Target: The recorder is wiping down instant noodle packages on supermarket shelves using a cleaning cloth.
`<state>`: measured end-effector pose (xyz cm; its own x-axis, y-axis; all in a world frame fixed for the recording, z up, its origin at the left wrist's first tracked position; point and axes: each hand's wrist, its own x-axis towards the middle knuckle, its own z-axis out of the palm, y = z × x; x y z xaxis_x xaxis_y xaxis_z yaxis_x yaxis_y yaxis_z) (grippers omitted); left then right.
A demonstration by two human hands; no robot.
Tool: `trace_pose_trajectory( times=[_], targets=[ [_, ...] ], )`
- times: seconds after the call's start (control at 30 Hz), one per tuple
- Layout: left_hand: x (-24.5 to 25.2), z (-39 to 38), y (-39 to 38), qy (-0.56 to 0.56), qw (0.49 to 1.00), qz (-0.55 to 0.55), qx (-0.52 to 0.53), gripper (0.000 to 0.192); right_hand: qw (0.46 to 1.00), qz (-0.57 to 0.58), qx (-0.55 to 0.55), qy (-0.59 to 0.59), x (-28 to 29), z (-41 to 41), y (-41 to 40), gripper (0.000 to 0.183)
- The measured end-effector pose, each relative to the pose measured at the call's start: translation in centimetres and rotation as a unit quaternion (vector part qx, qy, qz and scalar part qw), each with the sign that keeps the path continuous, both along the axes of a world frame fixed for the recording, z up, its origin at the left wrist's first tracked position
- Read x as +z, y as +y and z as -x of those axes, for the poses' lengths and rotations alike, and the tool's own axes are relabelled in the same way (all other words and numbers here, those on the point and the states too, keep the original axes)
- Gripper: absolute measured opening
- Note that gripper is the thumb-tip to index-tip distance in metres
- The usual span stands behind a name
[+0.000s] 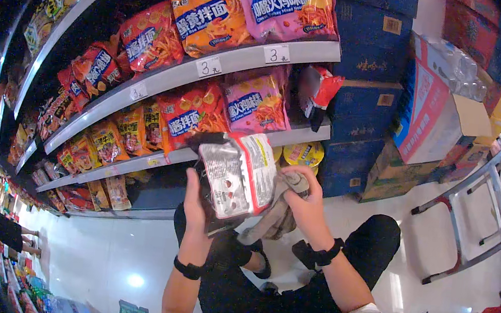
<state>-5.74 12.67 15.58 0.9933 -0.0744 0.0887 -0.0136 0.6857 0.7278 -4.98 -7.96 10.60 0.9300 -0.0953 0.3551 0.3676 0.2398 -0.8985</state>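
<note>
My left hand [197, 208] grips a food package [236, 178] by its left side, thumb up along the edge. The back of this pack faces me, silver and white with a red band and small print. Dark wrapping shows around its left and lower edges; whether this is a second pack I cannot tell. A wrinkled grey-brown cloth [273, 218] is bunched in my right hand [303, 194], at the pack's right edge. Its loose end hangs below my fingers. Just behind the pack, a red instant noodle bag [193, 114] and a pink one [256, 104] stand on a shelf.
Shelf edges [243, 55] with price tags curve across the left. Stacked blue cartons [361, 108] adjoin the shelf end. An open carton of plastic bottles [439, 103] sits farther right. A metal-framed folding step [463, 224] is on the right. Another person [2, 226] stands far left.
</note>
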Motion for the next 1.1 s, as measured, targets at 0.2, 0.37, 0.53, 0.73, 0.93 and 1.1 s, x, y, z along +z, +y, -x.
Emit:
trace_pose_trajectory(
  times=[0.2, 0.37, 0.53, 0.73, 0.93, 1.1],
  targets=[
    [-1.5, 0.2, -0.2, -0.014, 0.983, -0.182, 0.023, 0.067, 0.977, -0.159, 0.099, 0.097, 0.3, 0.1, 3.3, 0.033],
    [-0.5, -2.6, 0.7, -0.186, 0.749, -0.618, 0.149, 0.096, 0.771, -0.46, 0.418, 0.136, -5.6, -4.5, 4.0, 0.035],
    [3.9, -3.7, 3.3, -0.241, 0.595, -0.765, -0.052, 0.102, 0.93, -0.14, 0.312, 0.135, -3.2, -0.5, 5.5, 0.037],
    [4.9, -5.7, 6.4, -0.049, 0.662, -0.66, -0.351, 0.076, 0.897, 0.018, 0.416, 0.146, -0.3, 0.2, 4.1, 0.047],
    [1.5, -5.0, 8.0, 0.13, 0.857, -0.359, -0.346, 0.059, 0.915, 0.096, 0.388, 0.057, -1.7, -0.4, 4.2, 0.048],
    [4.1, -4.5, 7.9, 0.016, 0.88, -0.424, -0.213, 0.058, 0.93, 0.071, 0.343, 0.112, -2.9, -0.6, 4.3, 0.039]
  ],
)
